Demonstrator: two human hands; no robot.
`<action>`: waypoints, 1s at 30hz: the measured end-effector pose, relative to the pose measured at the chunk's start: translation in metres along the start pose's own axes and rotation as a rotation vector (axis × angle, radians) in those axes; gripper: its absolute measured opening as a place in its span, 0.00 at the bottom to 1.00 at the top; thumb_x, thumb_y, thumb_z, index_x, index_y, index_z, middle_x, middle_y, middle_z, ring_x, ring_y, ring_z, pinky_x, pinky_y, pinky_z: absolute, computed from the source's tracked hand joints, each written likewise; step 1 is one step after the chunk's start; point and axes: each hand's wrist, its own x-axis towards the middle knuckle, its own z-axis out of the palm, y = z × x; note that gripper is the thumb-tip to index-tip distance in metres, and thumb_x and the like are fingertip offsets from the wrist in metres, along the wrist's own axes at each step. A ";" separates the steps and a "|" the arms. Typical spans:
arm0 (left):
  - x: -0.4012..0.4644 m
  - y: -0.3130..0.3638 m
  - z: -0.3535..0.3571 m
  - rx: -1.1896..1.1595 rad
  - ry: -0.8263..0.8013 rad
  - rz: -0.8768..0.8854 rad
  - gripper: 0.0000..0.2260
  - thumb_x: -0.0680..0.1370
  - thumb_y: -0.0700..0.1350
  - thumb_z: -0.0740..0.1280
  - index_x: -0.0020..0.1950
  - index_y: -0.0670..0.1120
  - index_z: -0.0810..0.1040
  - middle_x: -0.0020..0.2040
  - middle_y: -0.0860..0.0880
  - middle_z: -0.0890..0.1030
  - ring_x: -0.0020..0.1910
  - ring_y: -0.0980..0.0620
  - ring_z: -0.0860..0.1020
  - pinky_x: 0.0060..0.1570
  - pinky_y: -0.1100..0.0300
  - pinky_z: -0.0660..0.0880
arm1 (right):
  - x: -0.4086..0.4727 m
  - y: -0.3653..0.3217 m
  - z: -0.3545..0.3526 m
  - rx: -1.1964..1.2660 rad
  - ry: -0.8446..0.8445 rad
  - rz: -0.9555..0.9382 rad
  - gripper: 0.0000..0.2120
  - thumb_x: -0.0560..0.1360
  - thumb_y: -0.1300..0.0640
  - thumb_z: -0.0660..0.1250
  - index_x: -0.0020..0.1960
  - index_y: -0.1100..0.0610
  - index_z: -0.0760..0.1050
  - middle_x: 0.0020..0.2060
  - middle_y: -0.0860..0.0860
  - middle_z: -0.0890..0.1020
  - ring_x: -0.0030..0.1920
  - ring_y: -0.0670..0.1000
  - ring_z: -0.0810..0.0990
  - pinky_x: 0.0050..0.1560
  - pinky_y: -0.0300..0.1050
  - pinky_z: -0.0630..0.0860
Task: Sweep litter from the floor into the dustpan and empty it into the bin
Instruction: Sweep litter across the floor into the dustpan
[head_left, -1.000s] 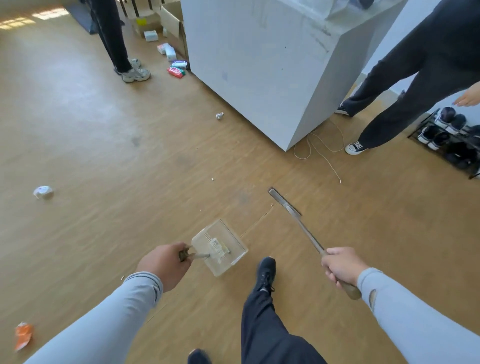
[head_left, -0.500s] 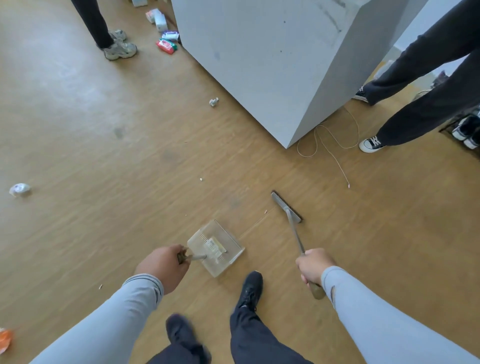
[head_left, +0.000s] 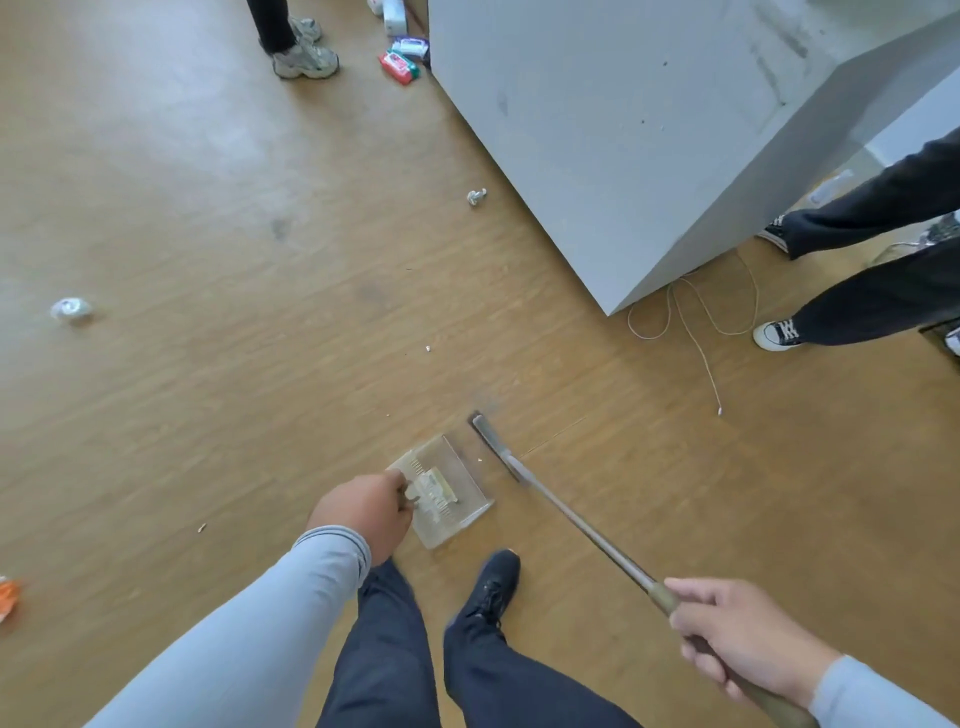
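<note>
Fingers (head_left: 402, 486) grip dustpan (head_left: 452, 493); label unreadable.

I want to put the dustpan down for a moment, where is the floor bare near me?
Bare floor lies left of the dustpan, between it and the white crumpled paper. It is crowded right of the broom head, toward the grey block and loose cord.

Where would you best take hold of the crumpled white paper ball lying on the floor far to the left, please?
Pinch the crumpled paper ball across its middle, coming straight down from above. It is a small rounded wad lying alone on bare floor, with no handle or edge to favour, and nothing stands near it to block the fingers.
</note>
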 end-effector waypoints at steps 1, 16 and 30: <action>-0.001 -0.003 0.000 0.000 0.008 0.005 0.15 0.83 0.55 0.58 0.68 0.55 0.74 0.51 0.53 0.82 0.47 0.48 0.82 0.43 0.56 0.79 | -0.001 -0.007 -0.001 -0.025 0.028 -0.014 0.27 0.77 0.68 0.64 0.74 0.57 0.70 0.29 0.59 0.76 0.21 0.50 0.67 0.21 0.36 0.64; 0.042 -0.026 -0.036 -0.052 0.082 -0.046 0.13 0.82 0.53 0.61 0.65 0.53 0.77 0.49 0.53 0.81 0.46 0.49 0.78 0.41 0.58 0.73 | 0.137 -0.147 0.013 -0.372 0.300 -0.178 0.08 0.74 0.62 0.64 0.50 0.59 0.81 0.28 0.57 0.77 0.30 0.57 0.75 0.33 0.47 0.78; 0.047 -0.025 -0.045 -0.060 0.085 -0.059 0.15 0.82 0.53 0.61 0.67 0.55 0.76 0.54 0.54 0.83 0.47 0.49 0.78 0.42 0.58 0.73 | 0.090 -0.090 -0.038 -1.115 0.191 -0.048 0.25 0.78 0.55 0.60 0.73 0.39 0.70 0.63 0.48 0.77 0.52 0.50 0.80 0.53 0.41 0.79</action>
